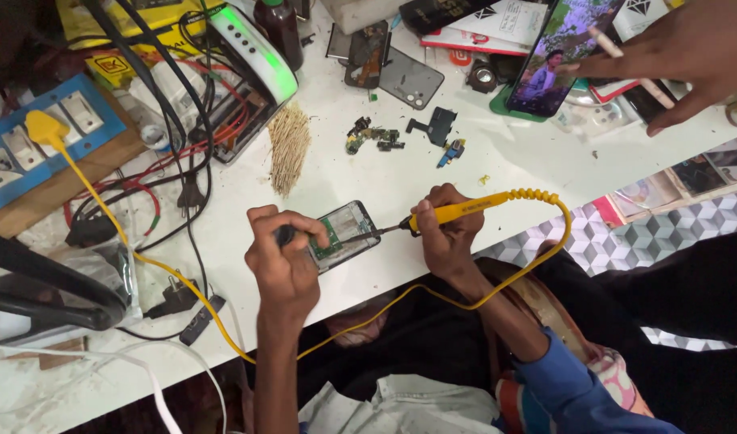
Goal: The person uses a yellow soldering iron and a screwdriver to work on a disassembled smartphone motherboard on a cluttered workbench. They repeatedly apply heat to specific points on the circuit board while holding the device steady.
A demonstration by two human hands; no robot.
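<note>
Your right hand (447,233) grips the yellow soldering iron (465,210), its tip on the opened phone (346,233) lying at the white table's (368,173) near edge — your left hand (284,261) closes over the phone's left end, fingers curled around a dark tool.

One yellow soldering iron (465,210), one opened phone (346,233), one lit phone (555,56), one brush (289,146), one brown bottle (280,28).

Lit phone screen (555,56) shows a colourful photo at the desk's far edge; white and red boxes (497,28) lie beside it.
</note>
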